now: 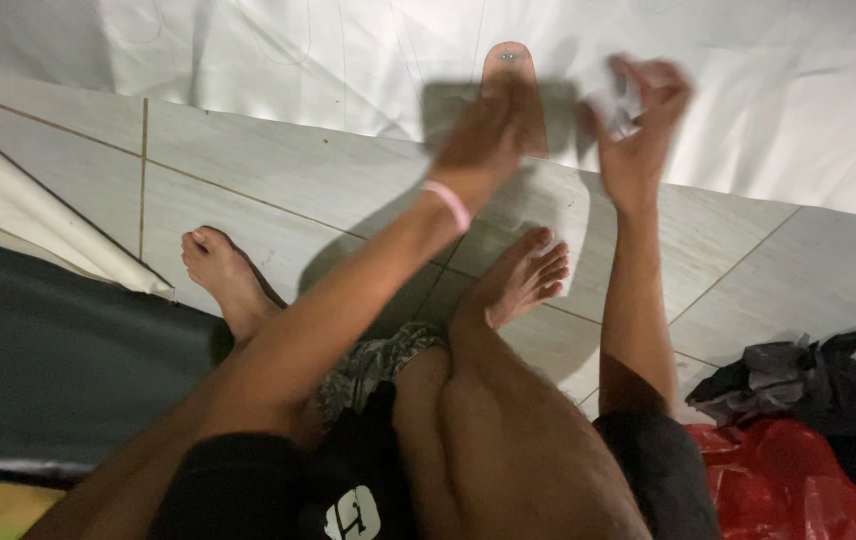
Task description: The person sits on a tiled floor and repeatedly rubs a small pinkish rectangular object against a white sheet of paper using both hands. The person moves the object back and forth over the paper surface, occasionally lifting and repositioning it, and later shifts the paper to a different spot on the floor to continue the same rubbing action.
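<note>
Two hands: both are raised in front of the person, who sits on a pale tiled floor (278,190) with bare legs stretched out.
Left hand: the left hand (483,135), with a pink band (448,205) at the wrist, reaches forward onto a dark grey flat rectangular piece (448,105); motion blur hides the fingers, so I cannot tell whether they pinch it or only rest against it.
Right hand: the right hand (638,120) is held up with fingers curled round a small pale crumpled scrap (618,100), seemingly gripped between thumb and fingertips, though it too is blurred.
Where the piece is: the dark piece hangs or is held upright just before a white sheet (748,90) that drapes down to the floor, with a tan rounded shape (510,60) rising behind its top edge.
Handling, dark piece: it looks thin and light, probably a limp or slightly stiff sheet; a judgement only, a hold along its upper edge or at the two corners would keep it flat.
Handling, scrap: soft, nearly weightless, easily crushed; a fingertip pinch is enough.
Nearby: a red plastic bag (778,480) with dark crumpled cloth (798,375) on it lies at the right, well apart from the hands; a dark green mat (48,350) lies at the left.
</note>
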